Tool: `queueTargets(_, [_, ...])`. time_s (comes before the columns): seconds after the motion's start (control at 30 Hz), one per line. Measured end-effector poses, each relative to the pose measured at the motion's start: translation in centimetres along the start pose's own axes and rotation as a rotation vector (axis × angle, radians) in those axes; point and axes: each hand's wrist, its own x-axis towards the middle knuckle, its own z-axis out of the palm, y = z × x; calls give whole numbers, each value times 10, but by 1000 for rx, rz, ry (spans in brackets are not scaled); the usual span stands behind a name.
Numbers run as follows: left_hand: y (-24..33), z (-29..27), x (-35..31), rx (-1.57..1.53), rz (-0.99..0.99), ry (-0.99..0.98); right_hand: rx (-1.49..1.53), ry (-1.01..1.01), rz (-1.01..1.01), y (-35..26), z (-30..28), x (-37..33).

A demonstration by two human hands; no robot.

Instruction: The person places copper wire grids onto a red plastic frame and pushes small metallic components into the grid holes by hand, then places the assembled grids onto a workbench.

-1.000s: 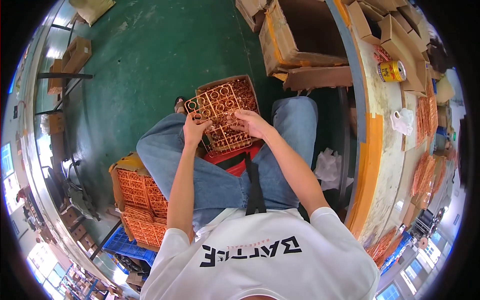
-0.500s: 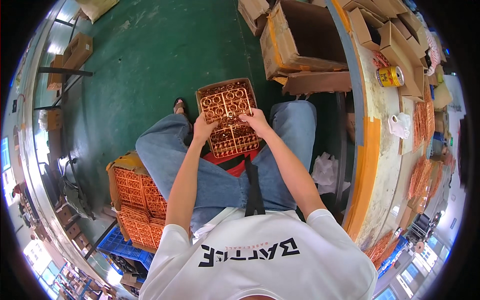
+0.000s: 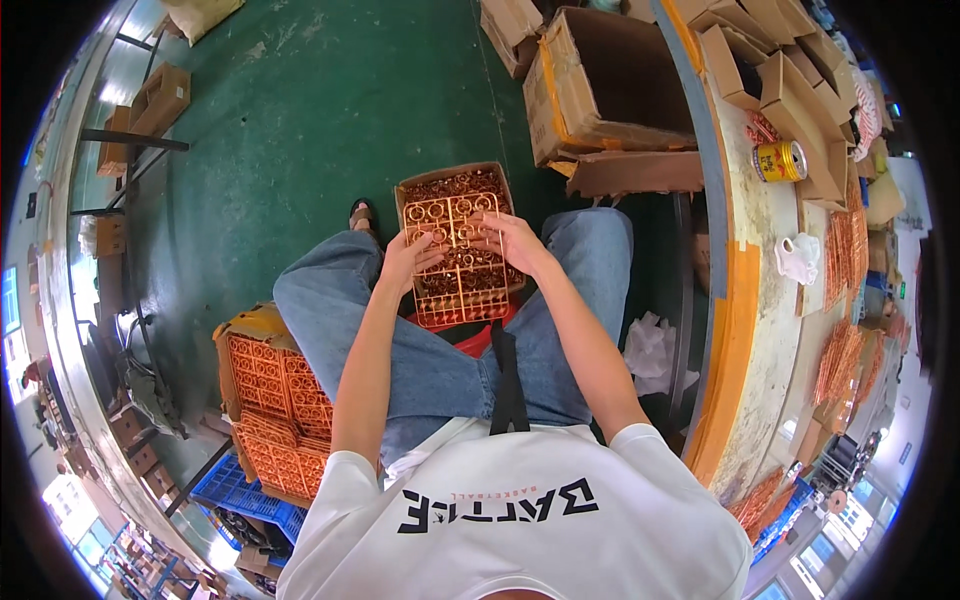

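Observation:
A copper-orange plastic moulding frame (image 3: 458,222) with rows of rings tilts over a cardboard box (image 3: 503,178) between my knees. Small shiny copper-coloured pieces (image 3: 440,187) lie in the box. At the frame's left edge, my left hand (image 3: 402,262) is closed on it, fingers over the middle bars. My right hand (image 3: 515,243) grips the right side, its fingers reaching across the rings. The undersides of both hands are hidden. Part of the frame's middle has open gaps, and its lower end leans toward my lap.
Beside my left leg, a carton (image 3: 232,375) holds stacked orange frames (image 3: 280,385), with a blue crate (image 3: 245,495) nearby. A large open carton (image 3: 560,100) stands ahead right. The worktable (image 3: 745,330) on my right bears a yellow can (image 3: 780,161) and a white bag (image 3: 797,258).
The frame has slid slightly toward me, showing more pieces at the box's far end. My right hand's fingers have moved up and further across the rings; my left hand has shifted slightly nearer.

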Motion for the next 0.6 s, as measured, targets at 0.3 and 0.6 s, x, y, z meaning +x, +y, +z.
queueTargets(0.3, [-14,7,7,623,232,269,-771,267,-217,37,-2,8])
queueTargets(0.6, [-15,5,11,175,-93,43,-370,10,-1,47,-28,17])
